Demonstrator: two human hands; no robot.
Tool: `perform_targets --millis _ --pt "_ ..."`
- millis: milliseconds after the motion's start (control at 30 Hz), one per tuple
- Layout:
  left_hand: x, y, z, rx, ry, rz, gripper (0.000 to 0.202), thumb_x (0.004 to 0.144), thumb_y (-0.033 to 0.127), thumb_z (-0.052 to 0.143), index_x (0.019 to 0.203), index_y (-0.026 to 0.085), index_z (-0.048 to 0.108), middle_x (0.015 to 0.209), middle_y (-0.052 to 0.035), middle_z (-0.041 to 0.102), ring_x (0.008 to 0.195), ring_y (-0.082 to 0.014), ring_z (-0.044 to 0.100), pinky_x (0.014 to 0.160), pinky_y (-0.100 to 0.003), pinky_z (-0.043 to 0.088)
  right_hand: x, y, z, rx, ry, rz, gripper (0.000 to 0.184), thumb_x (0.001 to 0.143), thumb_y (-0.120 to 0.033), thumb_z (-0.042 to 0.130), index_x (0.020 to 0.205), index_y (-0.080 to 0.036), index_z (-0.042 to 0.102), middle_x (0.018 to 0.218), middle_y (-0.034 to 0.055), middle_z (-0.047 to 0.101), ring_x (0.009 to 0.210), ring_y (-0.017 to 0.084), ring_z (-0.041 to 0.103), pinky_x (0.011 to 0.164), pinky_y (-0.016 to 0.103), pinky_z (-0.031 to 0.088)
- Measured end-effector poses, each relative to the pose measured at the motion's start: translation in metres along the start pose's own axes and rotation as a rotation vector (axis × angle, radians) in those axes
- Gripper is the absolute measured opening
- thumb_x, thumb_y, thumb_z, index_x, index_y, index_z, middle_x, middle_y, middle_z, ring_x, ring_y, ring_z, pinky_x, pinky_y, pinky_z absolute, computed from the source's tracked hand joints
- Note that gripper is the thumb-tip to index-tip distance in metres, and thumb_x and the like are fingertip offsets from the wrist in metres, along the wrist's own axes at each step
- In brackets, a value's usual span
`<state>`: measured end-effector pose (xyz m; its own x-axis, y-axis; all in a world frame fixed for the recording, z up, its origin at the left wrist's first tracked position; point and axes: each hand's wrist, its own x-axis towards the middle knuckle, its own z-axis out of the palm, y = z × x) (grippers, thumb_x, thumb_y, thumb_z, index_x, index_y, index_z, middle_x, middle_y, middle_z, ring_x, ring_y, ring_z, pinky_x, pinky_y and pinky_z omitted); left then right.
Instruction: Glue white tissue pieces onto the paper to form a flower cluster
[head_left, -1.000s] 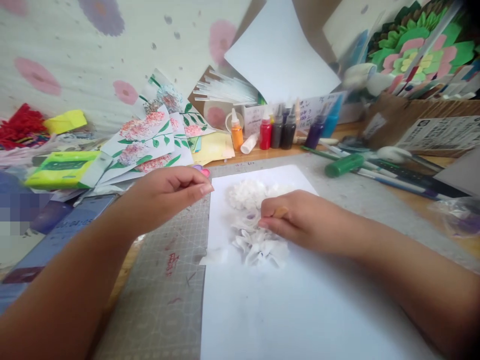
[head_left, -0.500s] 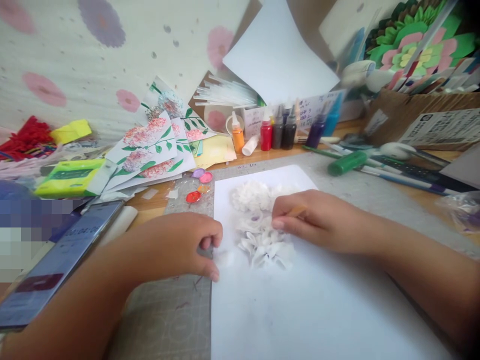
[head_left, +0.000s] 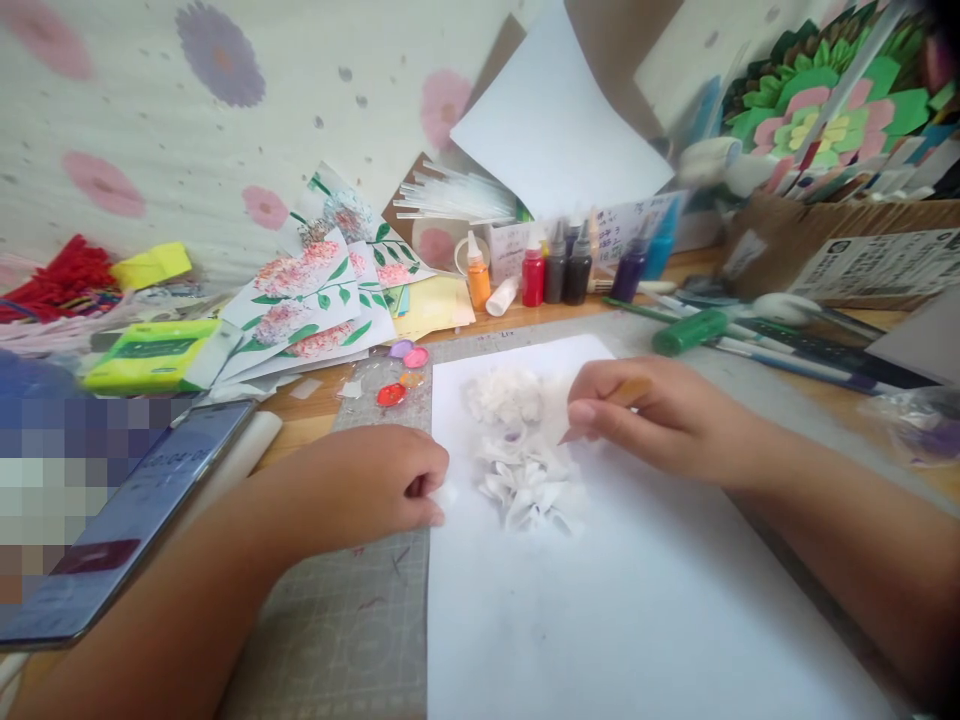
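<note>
A white sheet of paper lies on the grey cutting mat. On its upper part sit crumpled white tissue flowers, clustered together with a purplish spot among them. My left hand is closed at the sheet's left edge, its thumb and finger pinching a small white tissue piece, mostly hidden. Just right of the flowers, my right hand grips a thin yellowish stick. Its pinkish tip points down toward the flowers; its exact kind is unclear.
Small paint blobs lie beyond my left hand. A phone rests at left. Behind stand paint bottles and painted flower cards. A green bottle, brushes and a cardboard box are at right.
My left fingers have closed from apart onto the small white piece on the paper. My right hand has shifted slightly right and up, away from the flowers, uncovering the stick's tip.
</note>
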<state>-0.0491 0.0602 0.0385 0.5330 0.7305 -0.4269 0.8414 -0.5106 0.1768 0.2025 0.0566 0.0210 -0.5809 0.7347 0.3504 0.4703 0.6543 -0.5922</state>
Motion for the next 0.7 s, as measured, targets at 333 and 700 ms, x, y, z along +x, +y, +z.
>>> perform_targets --millis 333,700 --pt "0.001 -0.002 0.000 0.016 0.064 -0.042 0.013 0.079 0.031 0.040 0.071 0.022 0.045 0.065 0.0036 0.052 0.058 -0.0125 0.045 0.051 -0.025 0.029 -0.002 0.004 -0.011 -0.364 -0.039 -0.166 0.019 0.083 -0.017 0.039 0.085 -0.018 0.058 0.090 0.0066 0.059 0.081 0.017 0.051 0.070 0.030 0.035" --pt "0.017 0.021 0.000 -0.139 0.388 0.218 0.020 0.086 0.027 0.037 0.086 0.019 0.055 0.091 -0.0023 0.056 0.086 -0.0143 0.049 0.077 -0.026 0.038 0.000 0.001 0.001 -0.596 -0.343 0.037 0.014 0.076 -0.017 0.044 0.065 -0.020 0.053 0.060 -0.0005 0.055 0.057 0.012 0.046 0.056 0.026 0.024"
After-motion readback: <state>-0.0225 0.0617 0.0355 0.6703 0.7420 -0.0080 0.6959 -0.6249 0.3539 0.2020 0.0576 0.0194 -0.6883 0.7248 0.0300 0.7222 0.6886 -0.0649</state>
